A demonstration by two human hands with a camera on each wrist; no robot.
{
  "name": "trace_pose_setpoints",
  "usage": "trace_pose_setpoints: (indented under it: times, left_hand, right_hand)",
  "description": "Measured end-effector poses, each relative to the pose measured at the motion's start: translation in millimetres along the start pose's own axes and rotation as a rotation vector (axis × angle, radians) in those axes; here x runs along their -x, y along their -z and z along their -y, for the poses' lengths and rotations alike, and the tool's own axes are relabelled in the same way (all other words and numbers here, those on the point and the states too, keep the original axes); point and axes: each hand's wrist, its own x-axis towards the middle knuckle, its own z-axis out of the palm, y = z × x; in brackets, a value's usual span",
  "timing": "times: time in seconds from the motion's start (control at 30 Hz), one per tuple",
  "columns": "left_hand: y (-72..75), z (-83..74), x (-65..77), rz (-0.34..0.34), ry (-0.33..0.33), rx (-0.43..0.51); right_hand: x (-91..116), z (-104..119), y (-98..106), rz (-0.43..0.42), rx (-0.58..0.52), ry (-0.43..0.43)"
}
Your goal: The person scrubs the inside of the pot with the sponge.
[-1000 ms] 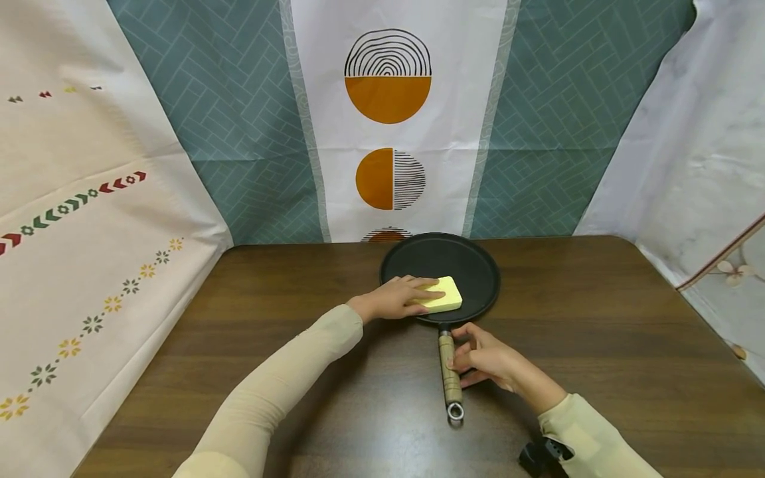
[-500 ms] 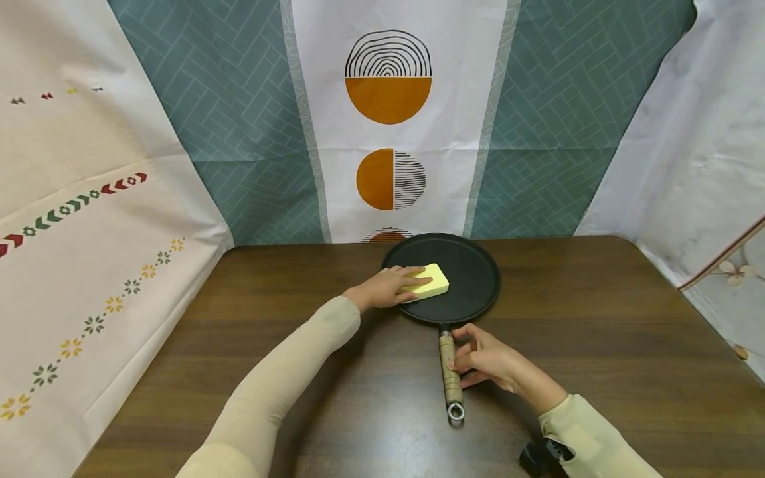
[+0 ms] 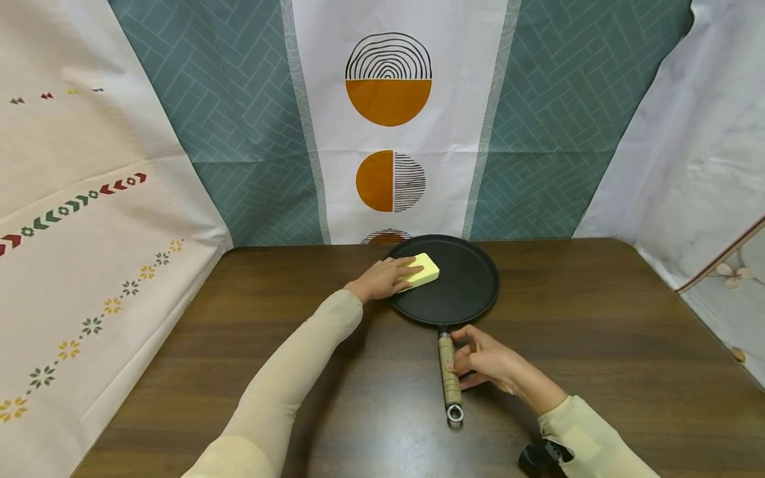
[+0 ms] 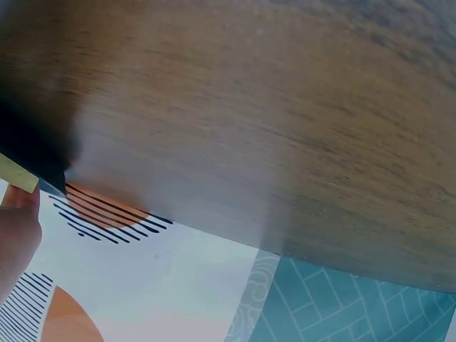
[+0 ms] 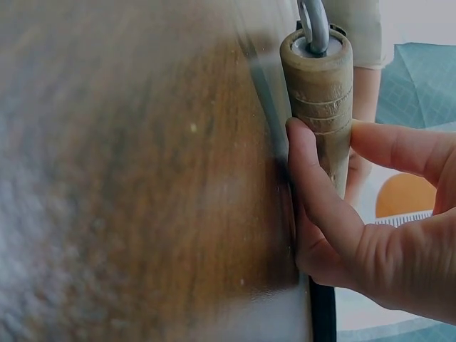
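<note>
A round black flat pan (image 3: 463, 285) lies on the wooden table, its wooden handle (image 3: 447, 362) pointing toward me. Over the pan's left part, my left hand (image 3: 378, 279) holds a pale yellow sponge (image 3: 427, 268), fingers across its top and the thumb on the near side. The left wrist view catches only a corner of the sponge (image 4: 18, 173) and a fingertip against it. My right hand (image 3: 489, 364) pinches the handle from the right. In the right wrist view, thumb and fingers sit on both sides of the handle (image 5: 318, 89), below its metal ring (image 5: 315, 25).
Brown wooden table (image 3: 597, 332) extends around the pan. Behind it hangs a teal and white cloth (image 3: 394, 133) with orange circles, close to the pan's far rim. Patterned cloths flank both sides. A black device (image 3: 540, 458) is by my right sleeve.
My left hand has slid the sponge up and to the left across the pan, from near the handle end toward the upper left rim. The right hand and pan have stayed in place.
</note>
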Motion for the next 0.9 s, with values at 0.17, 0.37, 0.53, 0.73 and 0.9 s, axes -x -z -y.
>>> trace_pose_setpoints:
  times: [0.17, 0.37, 0.53, 0.73, 0.9]
  left_hand:
    - [0.9, 4.7, -3.6, -0.021, 0.023, -0.013]
    - [-2.1, 9.9, -8.6, -0.044, 0.04, -0.022]
    - [-1.4, 7.3, -9.6, -0.052, 0.074, -0.021]
    - [-2.1, 1.5, -12.0, -0.057, 0.146, -0.039]
    - [-5.3, -4.3, -17.4, -0.054, 0.252, -0.086]
  right_hand:
    - [0, 1, 0, 0.004, 0.005, 0.004]
    - [-2, 1, 1, -0.001, 0.011, -0.002]
    - [-1, 2, 1, -0.006, 0.014, -0.005]
    - [-1, 1, 1, -0.015, 0.015, -0.016]
    - [-1, 1, 0, -0.008, 0.015, -0.013]
